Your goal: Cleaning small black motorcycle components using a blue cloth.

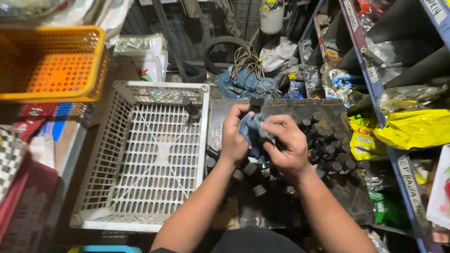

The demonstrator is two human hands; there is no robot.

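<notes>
While both hands — left hand (234, 138), right hand (287, 145) — grip a blue rag (253, 129), dark cylinders (328, 145) lie beneath.

Both hands, left (234, 140) and right (288, 145), grip a blue rag (253, 127) around a dark cylinder (256, 101).

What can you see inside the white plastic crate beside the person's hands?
Inside the white crate, one dark cylinder stands near its far right corner; the rest of the slatted floor shows bare. What lies beneath the crate is mostly hidden.
</notes>
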